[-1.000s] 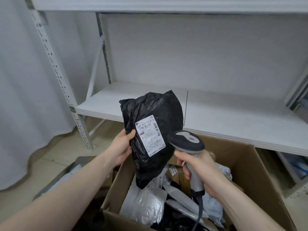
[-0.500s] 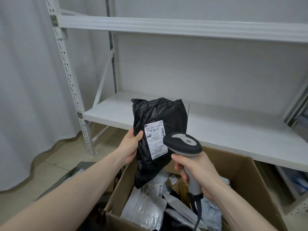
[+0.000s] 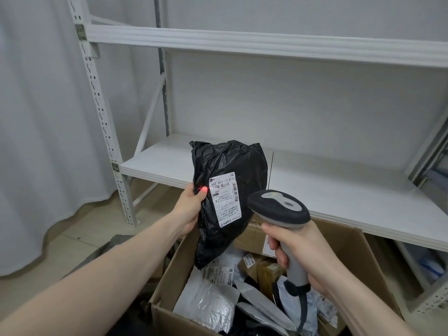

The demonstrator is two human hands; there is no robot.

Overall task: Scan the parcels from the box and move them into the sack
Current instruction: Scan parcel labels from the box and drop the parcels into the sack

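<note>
Head view: left grip (image 3: 188, 209) around black parcel (image 3: 228, 200)

Soft, even, cool-white indoor light fills the frame, with only faint shadows under the white shelves (image 3: 315, 185). A red scanner beam glows on the left hand's (image 3: 189, 209) thumb, at centre. Sheen shows on the black parcel (image 3: 228, 161). Wide-angle bending curves the uprights at both edges; focus is sharp throughout.

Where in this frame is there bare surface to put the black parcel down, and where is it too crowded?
The lower shelf board lies bare behind the black parcel, between the perforated upright and the right frame. The cardboard box is crowded with parcels, under both the left hand and the scanner.
</note>
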